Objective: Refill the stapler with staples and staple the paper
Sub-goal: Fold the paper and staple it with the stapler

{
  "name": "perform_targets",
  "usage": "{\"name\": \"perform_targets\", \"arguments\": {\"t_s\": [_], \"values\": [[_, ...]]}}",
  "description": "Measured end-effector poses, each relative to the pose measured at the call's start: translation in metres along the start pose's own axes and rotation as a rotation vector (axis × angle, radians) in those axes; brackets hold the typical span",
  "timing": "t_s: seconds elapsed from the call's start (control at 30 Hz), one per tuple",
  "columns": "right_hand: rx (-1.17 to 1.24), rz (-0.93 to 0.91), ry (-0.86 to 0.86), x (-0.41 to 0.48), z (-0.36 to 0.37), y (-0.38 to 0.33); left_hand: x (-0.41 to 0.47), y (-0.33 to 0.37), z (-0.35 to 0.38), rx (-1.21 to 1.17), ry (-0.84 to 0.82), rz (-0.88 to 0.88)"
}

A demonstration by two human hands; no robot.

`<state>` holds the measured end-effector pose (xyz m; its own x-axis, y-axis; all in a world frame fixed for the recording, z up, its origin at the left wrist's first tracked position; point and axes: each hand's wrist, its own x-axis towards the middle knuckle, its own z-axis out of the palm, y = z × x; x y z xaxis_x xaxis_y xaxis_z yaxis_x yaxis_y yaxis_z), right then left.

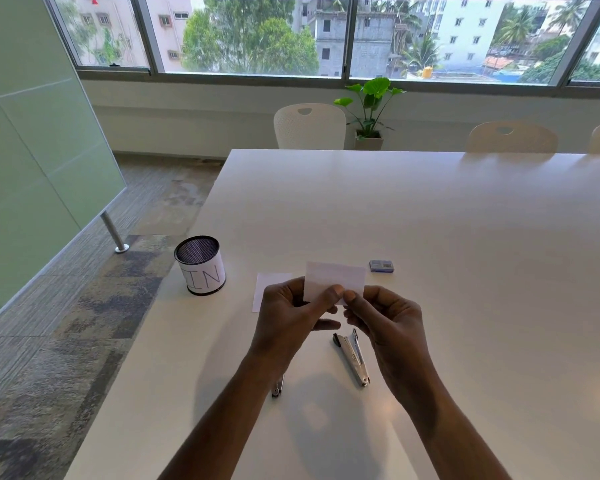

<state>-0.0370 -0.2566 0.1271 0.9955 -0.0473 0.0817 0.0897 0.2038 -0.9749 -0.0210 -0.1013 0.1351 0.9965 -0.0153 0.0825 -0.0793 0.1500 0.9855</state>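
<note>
Paper slip point(336, 277): small, white, held upright above the table point(430, 220), clear of its surface. The left hand point(288, 317) pinches its lower left edge between thumb and curled fingers. The right hand point(385, 320) pinches the lower right corner, thumb tip against forefinger, other fingers loosely curled behind. The two thumbs nearly meet at the slip's bottom edge

Stapler point(352, 358): lies on the table just below the hands, nearer the right wrist, touched by neither hand. Its metal arms are spread in a narrow V, black tip pointing away from the person

Second paper point(262, 289): flat on the table, partly hidden behind the left hand

Small metal item point(278, 386): on the table, mostly covered by the left forearm; what it is cannot be told

Staple box point(381, 266): blue, on the table just beyond the slip, to its right

Mesh cup point(200, 266): black, white label lettered "IN", near the table's left edge

Far side: white chair point(309, 126), potted plant point(371, 105), window point(250, 36)
</note>
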Motion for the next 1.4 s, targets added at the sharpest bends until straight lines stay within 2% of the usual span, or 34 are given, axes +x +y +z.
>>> {"name": "perform_targets", "arguments": {"t_s": [0.5, 0.6, 0.67, 0.77, 0.93, 1.13, 1.27, 1.4], "values": [[0.050, 0.018, -0.036, 0.015, 0.017, 0.012, 0.005, -0.005, -0.023, -0.109, 0.019, 0.059], [0.063, 0.015, -0.029, 0.028, 0.024, 0.013, 0.012, -0.013, -0.041, -0.118, 0.085, 0.092], [0.092, 0.029, -0.021, 0.039, 0.031, 0.014, 0.019, -0.026, -0.056, 0.088, 0.198, 0.157], [0.090, 0.048, 0.020, 0.059, 0.047, 0.017, 0.029, -0.056, -0.083, 0.597, 0.380, 0.211], [-0.071, -0.042, -0.003, 0.093, 0.077, 0.020, 0.046, -0.099, -0.119, 1.072, 0.340, 0.231], [-0.282, -0.151, -0.018, 0.130, 0.124, 0.026, 0.047, -0.120, -0.124, 1.262, 0.333, 0.172], [-0.448, -0.226, -0.025, 0.151, 0.158, 0.038, 0.049, -0.118, -0.122, 1.263, 0.340, 0.183], [-0.675, -0.343, -0.129, 0.167, 0.188, 0.046, 0.049, -0.118, -0.122, 1.260, 0.341, 0.192]]}}
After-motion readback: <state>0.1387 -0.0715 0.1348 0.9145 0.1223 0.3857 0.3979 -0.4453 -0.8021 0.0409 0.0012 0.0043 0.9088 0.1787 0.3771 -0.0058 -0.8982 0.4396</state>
